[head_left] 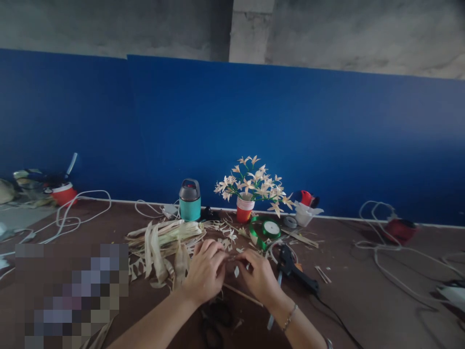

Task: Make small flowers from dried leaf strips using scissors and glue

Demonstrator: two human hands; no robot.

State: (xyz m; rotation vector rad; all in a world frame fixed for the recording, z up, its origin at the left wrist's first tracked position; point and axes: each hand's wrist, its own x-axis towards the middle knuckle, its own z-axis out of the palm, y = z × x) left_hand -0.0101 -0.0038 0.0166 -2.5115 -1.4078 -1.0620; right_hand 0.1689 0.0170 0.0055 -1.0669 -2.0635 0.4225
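My left hand and my right hand meet over the brown table, fingertips pinched together on a small pale strip piece held between them. A heap of dried leaf strips lies just left of my left hand. A black glue gun rests right of my right hand. Behind my hands stands a red cup of pale handmade flowers, with a green ribbon roll beside it.
A teal container with a grey lid stands by the blue wall. White cables loop at the left and more cables at the right. Black scissors lie near my forearms. A white cup and tape roll sit at the back.
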